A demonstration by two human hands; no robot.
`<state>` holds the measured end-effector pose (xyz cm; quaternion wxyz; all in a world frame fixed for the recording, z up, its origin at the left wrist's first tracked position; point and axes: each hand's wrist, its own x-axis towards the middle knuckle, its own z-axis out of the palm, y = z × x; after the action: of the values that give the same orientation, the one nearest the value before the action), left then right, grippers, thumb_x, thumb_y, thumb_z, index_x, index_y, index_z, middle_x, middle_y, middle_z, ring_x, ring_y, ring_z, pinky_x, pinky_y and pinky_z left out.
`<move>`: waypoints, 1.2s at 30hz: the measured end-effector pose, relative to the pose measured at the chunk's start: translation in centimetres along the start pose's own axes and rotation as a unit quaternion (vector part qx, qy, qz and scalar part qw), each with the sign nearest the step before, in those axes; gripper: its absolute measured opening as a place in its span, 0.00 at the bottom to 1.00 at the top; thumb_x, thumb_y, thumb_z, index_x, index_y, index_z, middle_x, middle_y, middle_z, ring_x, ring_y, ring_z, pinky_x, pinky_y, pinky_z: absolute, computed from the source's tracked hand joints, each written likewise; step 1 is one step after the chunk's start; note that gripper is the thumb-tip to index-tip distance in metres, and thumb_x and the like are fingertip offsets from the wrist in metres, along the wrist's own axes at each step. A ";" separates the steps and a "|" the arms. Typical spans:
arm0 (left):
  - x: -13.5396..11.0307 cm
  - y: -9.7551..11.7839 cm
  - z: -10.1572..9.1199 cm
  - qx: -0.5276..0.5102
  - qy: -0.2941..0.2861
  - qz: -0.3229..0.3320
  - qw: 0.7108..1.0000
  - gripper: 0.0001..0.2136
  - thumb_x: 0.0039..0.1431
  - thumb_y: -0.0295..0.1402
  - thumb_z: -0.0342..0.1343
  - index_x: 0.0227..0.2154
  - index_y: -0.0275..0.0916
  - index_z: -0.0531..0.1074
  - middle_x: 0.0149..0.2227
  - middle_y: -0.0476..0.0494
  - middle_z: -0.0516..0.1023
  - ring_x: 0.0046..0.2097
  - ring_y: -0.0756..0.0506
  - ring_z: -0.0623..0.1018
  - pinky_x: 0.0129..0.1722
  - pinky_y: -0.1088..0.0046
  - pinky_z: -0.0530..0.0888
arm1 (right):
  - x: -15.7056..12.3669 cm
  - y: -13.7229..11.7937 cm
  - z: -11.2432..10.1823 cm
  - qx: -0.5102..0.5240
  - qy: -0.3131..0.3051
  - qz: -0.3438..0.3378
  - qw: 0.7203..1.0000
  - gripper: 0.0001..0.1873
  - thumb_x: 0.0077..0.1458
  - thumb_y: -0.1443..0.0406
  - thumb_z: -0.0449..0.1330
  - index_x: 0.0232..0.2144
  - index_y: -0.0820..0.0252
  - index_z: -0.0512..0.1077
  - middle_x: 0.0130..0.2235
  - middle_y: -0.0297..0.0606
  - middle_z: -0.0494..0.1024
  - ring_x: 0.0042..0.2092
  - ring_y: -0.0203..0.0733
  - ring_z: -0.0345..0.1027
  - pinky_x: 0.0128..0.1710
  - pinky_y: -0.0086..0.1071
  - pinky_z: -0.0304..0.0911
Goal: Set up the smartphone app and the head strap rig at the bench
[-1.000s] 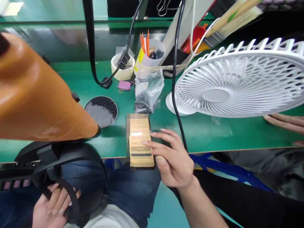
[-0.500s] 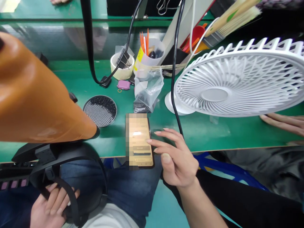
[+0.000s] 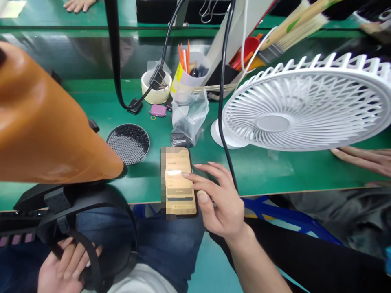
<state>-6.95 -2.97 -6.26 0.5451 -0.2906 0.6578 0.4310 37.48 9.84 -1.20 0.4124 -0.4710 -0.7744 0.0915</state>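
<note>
My right hand (image 3: 221,201) is over the right side of a smartphone (image 3: 180,181), fingers apart and nothing in them. Its index fingertip is above the lit screen; whether it touches, I cannot tell. The phone lies across the green table's front edge, its lower end beyond the edge, and its left side is blurred by blocks. At lower left, my left hand (image 3: 65,260) is low by my lap with its fingers bent together. Black straps (image 3: 88,244) cross in front of it, so anything in it is hidden.
A large orange object (image 3: 51,122) blocks the left foreground. Beyond the phone are a plastic bag (image 3: 195,116), a round dish of black bits (image 3: 131,144), a tape roll (image 3: 151,93) and a pen cup (image 3: 185,83). A white fan (image 3: 275,122) and black cable (image 3: 222,101) stand right, near another person's hand (image 3: 363,158).
My right hand has moved left, bringing its index finger further over the phone screen. My left hand has hardly moved. Another person's hand shows more at the upper left.
</note>
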 end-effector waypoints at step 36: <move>-0.4 -0.2 0.5 -0.019 0.008 0.006 1.000 0.08 0.64 0.30 0.54 0.30 0.44 0.74 0.36 0.45 0.85 0.47 0.33 0.87 0.72 0.26 0.63 | -0.2 0.1 -0.1 0.027 -0.011 -0.050 0.998 0.11 0.65 0.71 0.57 0.45 0.55 0.76 0.51 0.37 0.89 0.61 0.55 0.78 0.67 0.59 0.67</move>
<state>-6.45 -2.66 -5.94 0.5315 -0.3002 0.6554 0.4448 37.73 9.70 -1.32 0.4206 -0.4192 -0.7988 0.0963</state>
